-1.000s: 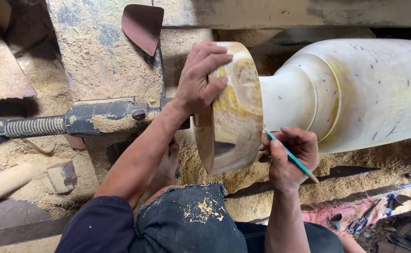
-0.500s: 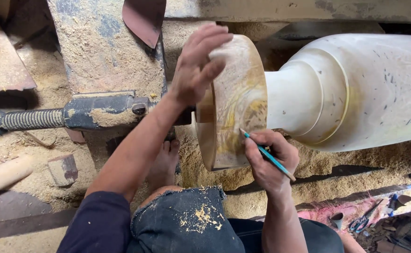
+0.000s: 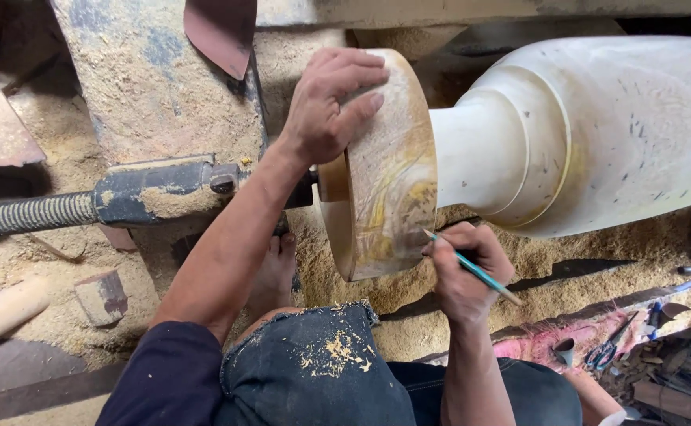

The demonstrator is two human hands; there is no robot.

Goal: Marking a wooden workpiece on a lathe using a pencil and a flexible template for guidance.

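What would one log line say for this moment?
left hand: flat on wooden disc | right hand: teal pencil tip at disc rim | sawdust below

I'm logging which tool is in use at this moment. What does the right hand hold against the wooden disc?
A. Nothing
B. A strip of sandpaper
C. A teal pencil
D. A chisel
C: the right hand grips a thin teal pencil with its tip at the rim of the wooden disc, while the left hand rests flat on the disc's upper edge.
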